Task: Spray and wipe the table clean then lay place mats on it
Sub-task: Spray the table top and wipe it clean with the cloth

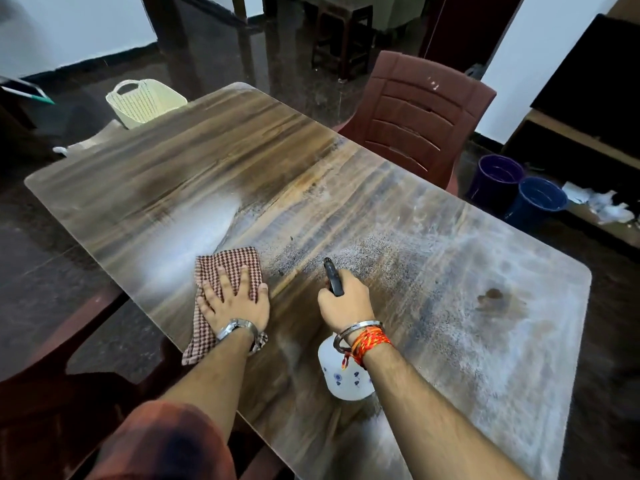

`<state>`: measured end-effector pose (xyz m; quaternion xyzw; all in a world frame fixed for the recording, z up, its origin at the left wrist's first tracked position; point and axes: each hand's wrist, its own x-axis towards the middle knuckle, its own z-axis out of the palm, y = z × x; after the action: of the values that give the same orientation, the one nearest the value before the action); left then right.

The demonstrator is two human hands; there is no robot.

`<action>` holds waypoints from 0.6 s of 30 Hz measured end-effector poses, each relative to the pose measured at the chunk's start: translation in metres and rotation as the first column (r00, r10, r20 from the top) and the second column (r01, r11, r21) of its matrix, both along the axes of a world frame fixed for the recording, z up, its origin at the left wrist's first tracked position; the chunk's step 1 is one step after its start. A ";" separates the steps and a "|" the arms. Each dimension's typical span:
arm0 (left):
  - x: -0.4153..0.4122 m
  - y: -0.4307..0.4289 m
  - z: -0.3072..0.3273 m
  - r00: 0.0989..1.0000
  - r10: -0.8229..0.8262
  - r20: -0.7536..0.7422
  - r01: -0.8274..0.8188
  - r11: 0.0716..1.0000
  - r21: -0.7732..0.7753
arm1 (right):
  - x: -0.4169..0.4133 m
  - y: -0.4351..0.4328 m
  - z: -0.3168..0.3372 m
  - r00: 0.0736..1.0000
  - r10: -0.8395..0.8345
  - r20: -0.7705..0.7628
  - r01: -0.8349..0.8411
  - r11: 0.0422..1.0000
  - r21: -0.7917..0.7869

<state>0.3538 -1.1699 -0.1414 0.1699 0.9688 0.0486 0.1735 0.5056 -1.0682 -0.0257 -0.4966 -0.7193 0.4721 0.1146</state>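
Observation:
A long wood-grain table (pixel 173 174) runs from near right to far left, its near half speckled with fine spray droplets and a dark stain (pixel 491 295) at the right. My left hand (pixel 233 299) lies flat, fingers spread, pressing a red-and-white checked cloth (pixel 230 263) onto the table's near edge. My right hand (pixel 346 299) grips the black trigger head of a white spray bottle (pixel 341 375) with small blue flowers, nozzle aimed across the table. No place mats are in view.
A brown plastic chair (pixel 415 112) stands at the table's far side. A cream basket (pixel 143 102) sits beyond the far left end. Two blue buckets (pixel 519 188) and crumpled white rags (pixel 602 206) lie on the dark floor at right. Another brown chair (pixel 52 348) is near left.

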 end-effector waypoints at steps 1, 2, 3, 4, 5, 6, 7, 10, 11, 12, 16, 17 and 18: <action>-0.008 0.008 0.000 1.000 0.003 -0.006 -0.003 1.000 0.002 | -0.006 0.006 -0.002 1.000 -0.003 0.004 0.003 1.000 0.000; -0.016 0.016 -0.001 1.000 0.005 -0.012 -0.005 1.000 0.001 | -0.012 0.013 -0.005 1.000 -0.005 0.009 0.005 1.000 0.000; -0.024 0.025 -0.001 1.000 0.002 -0.019 -0.002 1.000 -0.002 | -0.018 0.019 -0.007 1.000 -0.005 0.013 0.005 1.000 -0.002; -0.032 0.033 -0.001 1.000 -0.001 -0.025 0.000 1.000 -0.005 | -0.022 0.025 -0.008 1.000 -0.005 0.016 0.005 1.000 0.001; -0.039 0.041 -0.001 1.000 -0.005 -0.030 0.005 1.000 -0.006 | -0.026 0.029 -0.009 1.000 -0.007 0.018 0.007 1.000 0.012; -0.047 0.049 -0.001 0.999 -0.011 -0.031 0.011 1.000 -0.006 | -0.030 0.034 -0.009 1.000 -0.012 0.015 0.012 1.000 0.029; -0.054 0.056 -0.002 0.999 -0.015 -0.032 0.015 1.000 -0.006 | -0.035 0.038 -0.011 1.000 -0.022 0.010 0.022 0.999 0.043; -0.073 0.079 -0.004 0.999 -0.033 -0.036 0.033 0.999 -0.003 | -0.045 0.053 -0.011 0.999 -0.037 0.012 0.036 0.998 0.057; -0.078 0.087 -0.005 0.998 -0.046 -0.037 0.046 0.999 -0.004 | -0.047 0.059 -0.012 0.999 -0.039 0.020 0.038 0.998 0.055; -0.083 0.095 -0.005 0.997 -0.063 -0.039 0.063 0.998 -0.007 | -0.049 0.065 -0.011 0.999 -0.043 0.027 0.041 0.998 0.051; -0.101 0.116 -0.008 0.993 -0.107 -0.048 0.108 0.994 0.010 | -0.052 0.078 -0.013 0.997 -0.074 0.013 0.074 0.997 0.022; -0.103 0.120 -0.009 0.992 -0.114 -0.057 0.115 0.993 0.012 | -0.053 0.080 -0.014 0.997 -0.079 0.010 0.079 0.997 0.008; -0.104 0.123 -0.011 0.990 -0.122 -0.068 0.123 0.992 0.010 | -0.053 0.082 -0.015 0.996 -0.086 0.007 0.086 0.996 -0.008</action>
<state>0.2495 -1.0471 -0.1520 0.2319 0.9615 0.0390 0.1424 0.4528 -0.9863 -0.0405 -0.5291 -0.6957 0.4680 0.1301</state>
